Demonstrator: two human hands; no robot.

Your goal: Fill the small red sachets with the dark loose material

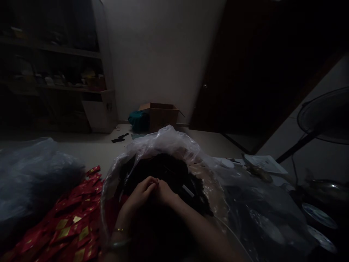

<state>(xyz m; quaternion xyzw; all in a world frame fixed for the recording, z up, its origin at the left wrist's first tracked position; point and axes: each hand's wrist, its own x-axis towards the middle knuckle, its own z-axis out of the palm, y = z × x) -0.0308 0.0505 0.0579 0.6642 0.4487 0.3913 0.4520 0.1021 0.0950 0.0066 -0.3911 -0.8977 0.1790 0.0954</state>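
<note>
My left hand (144, 191) and my right hand (164, 193) meet at the fingertips, with fingers curled in a pinch. Whatever they hold between them is too small and dark to make out. Below them a large clear plastic bag (170, 137) lies open, with a heap of black, shaggy-edged material (163, 165) inside. On that heap, right of my right hand, rests a short white strip (188, 190). A gold-coloured band and a pale bangle circle my left wrist.
Red packets (71, 222) with gold patches pile up at left, beside another filled plastic bag (35, 174). Ahead stand an open cardboard box (163, 116), a teal bundle (139, 120) and shelves (68, 87). A fan (324, 116) and patterned dishes (319, 215) are at right.
</note>
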